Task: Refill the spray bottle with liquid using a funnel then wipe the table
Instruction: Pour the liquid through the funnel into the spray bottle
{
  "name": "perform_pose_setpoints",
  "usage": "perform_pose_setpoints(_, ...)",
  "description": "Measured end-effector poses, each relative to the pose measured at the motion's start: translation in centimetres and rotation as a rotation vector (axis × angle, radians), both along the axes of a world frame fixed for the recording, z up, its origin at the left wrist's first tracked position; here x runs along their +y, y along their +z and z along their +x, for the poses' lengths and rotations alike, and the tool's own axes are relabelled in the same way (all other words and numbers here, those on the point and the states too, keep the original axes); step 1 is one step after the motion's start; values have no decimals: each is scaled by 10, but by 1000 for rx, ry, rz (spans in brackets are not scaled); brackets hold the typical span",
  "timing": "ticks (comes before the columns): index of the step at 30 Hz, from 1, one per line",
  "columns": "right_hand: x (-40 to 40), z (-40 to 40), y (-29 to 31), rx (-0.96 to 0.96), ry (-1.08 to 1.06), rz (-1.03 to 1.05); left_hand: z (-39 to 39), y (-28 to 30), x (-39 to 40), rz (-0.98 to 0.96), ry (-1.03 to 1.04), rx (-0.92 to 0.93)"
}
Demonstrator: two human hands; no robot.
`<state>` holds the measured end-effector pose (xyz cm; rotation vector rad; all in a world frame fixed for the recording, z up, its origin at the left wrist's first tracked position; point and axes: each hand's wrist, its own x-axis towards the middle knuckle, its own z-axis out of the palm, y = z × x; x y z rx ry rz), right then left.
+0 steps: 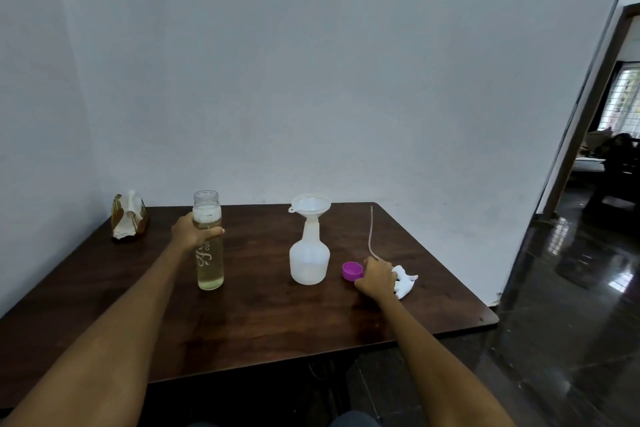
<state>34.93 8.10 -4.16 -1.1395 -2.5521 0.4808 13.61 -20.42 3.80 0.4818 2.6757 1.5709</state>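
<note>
A white translucent spray bottle stands uncapped mid-table with a white funnel seated in its neck and a little liquid at the bottom. My left hand grips an open clear glass bottle of pale yellowish liquid, which stands upright on the table. My right hand rests on the white spray head, whose thin tube sticks up and away. A purple cap lies just left of that hand.
The dark wooden table meets the white wall at the back and left. A brown holder with white tissue stands in the far left corner. To the right, the table edge drops to a glossy dark floor and an open doorway.
</note>
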Motion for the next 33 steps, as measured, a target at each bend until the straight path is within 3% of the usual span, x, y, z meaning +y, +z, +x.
perform_pose_setpoints(4,-1,-11,0,17,32,-23,0,-1,0,-1,6,16)
perform_pose_setpoints(7,0,-20,-2,-85,86,-15,-2,-2,0,2,11,17)
perform_pose_setpoints(19,18,-26,-1,-181,-16,250,-4,-5,0,9,16,1)
perform_pose_setpoints(27,-5,-22,-3,111,-24,360,7,-2,0,10,19,63)
perform_pose_setpoints(33,-35,-22,18,390,298,334,27,7,-1,-93,-49,174)
